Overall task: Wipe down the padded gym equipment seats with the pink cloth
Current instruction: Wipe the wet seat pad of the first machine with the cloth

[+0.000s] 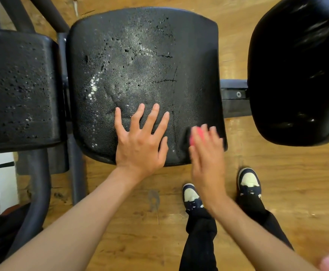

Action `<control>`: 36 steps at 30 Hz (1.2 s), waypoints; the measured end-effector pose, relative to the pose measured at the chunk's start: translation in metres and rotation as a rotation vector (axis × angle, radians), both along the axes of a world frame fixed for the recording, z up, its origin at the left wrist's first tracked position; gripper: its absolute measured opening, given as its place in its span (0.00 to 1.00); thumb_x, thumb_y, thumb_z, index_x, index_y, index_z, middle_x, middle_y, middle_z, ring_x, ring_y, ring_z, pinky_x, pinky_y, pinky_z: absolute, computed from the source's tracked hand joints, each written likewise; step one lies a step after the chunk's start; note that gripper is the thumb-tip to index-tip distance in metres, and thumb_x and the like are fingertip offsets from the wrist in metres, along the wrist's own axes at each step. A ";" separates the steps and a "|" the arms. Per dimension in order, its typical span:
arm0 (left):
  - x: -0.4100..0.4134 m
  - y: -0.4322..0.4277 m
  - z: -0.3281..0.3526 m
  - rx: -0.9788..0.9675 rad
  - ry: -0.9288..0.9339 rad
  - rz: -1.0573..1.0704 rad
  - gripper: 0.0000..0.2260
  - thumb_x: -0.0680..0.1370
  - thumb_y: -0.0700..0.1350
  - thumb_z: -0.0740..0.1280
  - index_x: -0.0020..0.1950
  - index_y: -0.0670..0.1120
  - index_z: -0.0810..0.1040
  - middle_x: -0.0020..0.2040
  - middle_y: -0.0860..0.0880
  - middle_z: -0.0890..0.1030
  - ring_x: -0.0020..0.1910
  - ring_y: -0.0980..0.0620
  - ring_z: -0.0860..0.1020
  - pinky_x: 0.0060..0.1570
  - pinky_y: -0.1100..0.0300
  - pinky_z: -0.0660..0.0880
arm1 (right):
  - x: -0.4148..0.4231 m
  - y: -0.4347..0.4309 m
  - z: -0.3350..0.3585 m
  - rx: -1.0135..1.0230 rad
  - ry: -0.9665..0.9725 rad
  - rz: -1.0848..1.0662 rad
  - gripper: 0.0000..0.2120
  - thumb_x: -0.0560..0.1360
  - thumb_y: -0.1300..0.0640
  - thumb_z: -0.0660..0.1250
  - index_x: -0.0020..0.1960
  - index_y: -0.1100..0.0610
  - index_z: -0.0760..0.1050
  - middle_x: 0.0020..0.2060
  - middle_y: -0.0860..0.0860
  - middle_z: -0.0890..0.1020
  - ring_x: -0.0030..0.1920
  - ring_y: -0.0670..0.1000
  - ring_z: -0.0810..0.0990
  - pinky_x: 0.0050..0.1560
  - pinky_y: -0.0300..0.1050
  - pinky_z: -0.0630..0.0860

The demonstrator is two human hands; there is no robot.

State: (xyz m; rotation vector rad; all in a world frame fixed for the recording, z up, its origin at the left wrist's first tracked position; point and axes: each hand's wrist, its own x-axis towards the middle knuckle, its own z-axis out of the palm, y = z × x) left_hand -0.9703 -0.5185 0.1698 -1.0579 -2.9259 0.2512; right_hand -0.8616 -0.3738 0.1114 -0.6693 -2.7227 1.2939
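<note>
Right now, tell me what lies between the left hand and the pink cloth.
Head view: only bare black padding of the middle seat separates the left hand from the pink cloth under the right hand.

- A gym or workout room, seen from above.
- A worn black padded seat (144, 75) with cracked, flaking vinyl sits on a dark metal frame (235, 94).
- Beside its left edge lies another cracked pad (16, 85); off its right edge, a glossier black pad (296, 71).
- Wood-look plank floor (286, 182) underneath.
</note>
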 end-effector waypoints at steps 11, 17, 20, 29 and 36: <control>0.000 0.000 0.001 -0.003 0.000 -0.001 0.24 0.81 0.53 0.62 0.77 0.50 0.74 0.77 0.44 0.72 0.75 0.36 0.69 0.73 0.24 0.54 | -0.006 0.007 0.000 -0.017 -0.086 -0.136 0.23 0.83 0.50 0.57 0.76 0.55 0.69 0.76 0.56 0.68 0.79 0.58 0.59 0.76 0.63 0.59; 0.000 0.002 0.002 -0.004 -0.007 0.014 0.24 0.81 0.53 0.64 0.77 0.50 0.74 0.78 0.45 0.72 0.75 0.37 0.69 0.73 0.24 0.54 | 0.006 -0.019 0.021 0.060 0.036 0.132 0.22 0.85 0.48 0.55 0.77 0.51 0.67 0.78 0.53 0.66 0.81 0.55 0.56 0.79 0.55 0.54; 0.000 0.002 0.001 -0.002 -0.001 0.020 0.24 0.80 0.53 0.64 0.77 0.49 0.75 0.78 0.45 0.72 0.75 0.37 0.70 0.72 0.23 0.55 | -0.062 0.000 0.016 0.072 -0.052 0.051 0.23 0.85 0.49 0.53 0.80 0.52 0.63 0.79 0.57 0.62 0.81 0.59 0.53 0.79 0.57 0.53; 0.000 0.003 0.004 0.007 -0.024 0.025 0.25 0.79 0.52 0.65 0.76 0.48 0.75 0.78 0.44 0.72 0.75 0.36 0.70 0.71 0.23 0.56 | -0.085 0.014 0.007 0.106 0.034 0.124 0.24 0.85 0.52 0.53 0.80 0.55 0.62 0.79 0.56 0.62 0.81 0.58 0.52 0.80 0.56 0.51; -0.002 0.002 0.003 0.033 -0.040 0.033 0.27 0.77 0.53 0.67 0.76 0.48 0.76 0.77 0.44 0.73 0.75 0.36 0.71 0.71 0.22 0.56 | -0.098 0.028 0.001 0.122 0.034 0.217 0.24 0.85 0.51 0.52 0.79 0.56 0.62 0.79 0.58 0.63 0.80 0.61 0.54 0.78 0.59 0.53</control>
